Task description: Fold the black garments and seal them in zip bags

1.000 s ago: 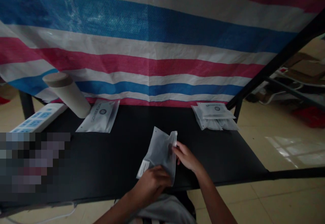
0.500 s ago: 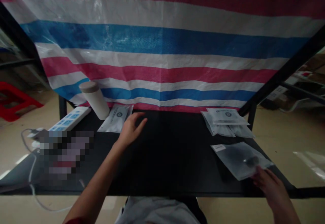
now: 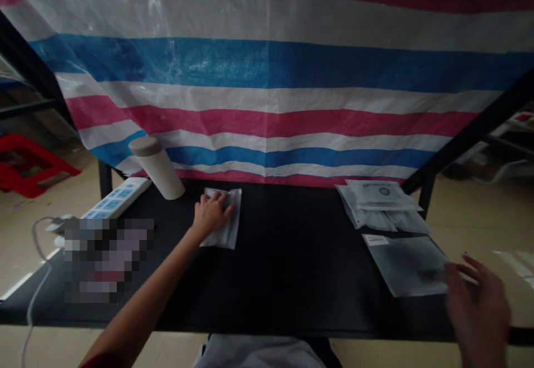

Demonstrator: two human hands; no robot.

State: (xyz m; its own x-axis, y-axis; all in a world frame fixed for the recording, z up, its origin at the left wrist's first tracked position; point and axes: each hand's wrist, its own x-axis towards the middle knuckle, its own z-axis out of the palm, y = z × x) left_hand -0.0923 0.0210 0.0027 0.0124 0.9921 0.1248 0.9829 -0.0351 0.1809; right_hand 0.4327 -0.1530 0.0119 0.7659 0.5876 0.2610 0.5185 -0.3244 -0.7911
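Observation:
My left hand (image 3: 212, 214) lies on a small frosted plastic bag (image 3: 227, 235) with a fold down it, left of the table's middle. Its fingers curl over the bag's upper part and cover much of it. A larger, flat translucent bag (image 3: 404, 265) with a white label in its far left corner lies at the right. A blurred dark shape shows near that bag's right edge. My right hand (image 3: 478, 304) is beside this edge, its fingers bent and smeared by motion. Whether they pinch the bag or anything else, I cannot tell.
Several frosted bags (image 3: 381, 198) with dark print lie piled at the back right. At the left stand a white bottle (image 3: 161, 173) with a grey lid and a power strip (image 3: 114, 201) with a cable. A striped sheet (image 3: 267, 95) hangs behind the black table (image 3: 292, 279).
My left hand has come down onto the small bag, which has shifted right and nearer from beside the bottle. My right hand has moved right, toward the edge of the large bag.

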